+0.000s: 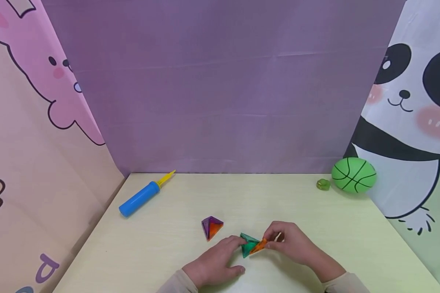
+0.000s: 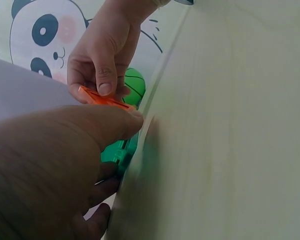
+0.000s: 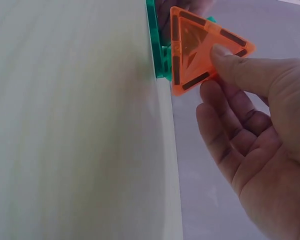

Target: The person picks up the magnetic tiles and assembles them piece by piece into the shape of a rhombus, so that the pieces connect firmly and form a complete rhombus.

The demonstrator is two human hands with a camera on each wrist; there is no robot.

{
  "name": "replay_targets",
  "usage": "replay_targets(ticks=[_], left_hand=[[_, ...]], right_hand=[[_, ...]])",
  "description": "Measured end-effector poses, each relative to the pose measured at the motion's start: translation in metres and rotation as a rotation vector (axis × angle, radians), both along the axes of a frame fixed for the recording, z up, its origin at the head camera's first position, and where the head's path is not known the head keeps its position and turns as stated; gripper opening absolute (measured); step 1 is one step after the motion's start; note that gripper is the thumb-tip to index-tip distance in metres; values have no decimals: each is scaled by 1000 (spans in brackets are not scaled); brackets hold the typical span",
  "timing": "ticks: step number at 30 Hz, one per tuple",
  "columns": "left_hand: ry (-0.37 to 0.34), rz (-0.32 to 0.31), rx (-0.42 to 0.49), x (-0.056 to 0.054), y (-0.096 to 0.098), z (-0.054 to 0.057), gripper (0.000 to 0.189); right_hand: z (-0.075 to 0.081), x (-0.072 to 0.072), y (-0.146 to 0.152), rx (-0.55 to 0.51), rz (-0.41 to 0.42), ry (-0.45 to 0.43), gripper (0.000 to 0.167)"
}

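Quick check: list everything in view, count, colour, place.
pump: one, blue with yellow nozzle, far left
faceted piece: one, purple and orange, centre
green tiles: count unclear, green, near side
orange tile: one, orange, beside green tiles
ball: one, green and black, far right
small object: one, green, left of ball
table: one, pale yellow, foreground
backdrop: one, purple, behind
animal print: one, pink, left wall
panda print: one, black and white, right wall
lettering: partial, purple, left wall
sleeves: two, beige, at wrists
left hand: one, touching green tiles
right hand: one, pinching orange tile
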State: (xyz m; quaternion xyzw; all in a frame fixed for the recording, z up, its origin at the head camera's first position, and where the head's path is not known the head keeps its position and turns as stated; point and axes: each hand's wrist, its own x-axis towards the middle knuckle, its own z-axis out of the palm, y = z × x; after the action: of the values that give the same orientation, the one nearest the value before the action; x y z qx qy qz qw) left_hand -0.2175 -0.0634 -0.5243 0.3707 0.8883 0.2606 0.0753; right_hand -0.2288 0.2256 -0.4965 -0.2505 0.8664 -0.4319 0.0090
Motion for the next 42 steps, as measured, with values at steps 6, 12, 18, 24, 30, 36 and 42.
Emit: replay_targets(ticks=[6,12,18,24,30,36,42], left_hand=[[10,-6,0,1,0,1,61],[7,-5,1,2,1,2,62],[2,-21,16,3,2,3,62],[7,-27,21,3,2,2,61],[-20,-18,22,4,2,3,62],[-16,-20,23,5,2,5,63],[-8,-26,31,4,2,4,64]], right_hand=[[-1,1,-3,-5,8,-12,17],[-2,1,-6,8,-4,-22,18],[-6,1,-8,19,3,-21,18],[-8,2,-11,32,-1,-10,20],[-9,2,-11,27,-5,-16,20],[-9,1,-11,33,-7,-2,19],[-9,1,-12,35,-28,-13,19]])
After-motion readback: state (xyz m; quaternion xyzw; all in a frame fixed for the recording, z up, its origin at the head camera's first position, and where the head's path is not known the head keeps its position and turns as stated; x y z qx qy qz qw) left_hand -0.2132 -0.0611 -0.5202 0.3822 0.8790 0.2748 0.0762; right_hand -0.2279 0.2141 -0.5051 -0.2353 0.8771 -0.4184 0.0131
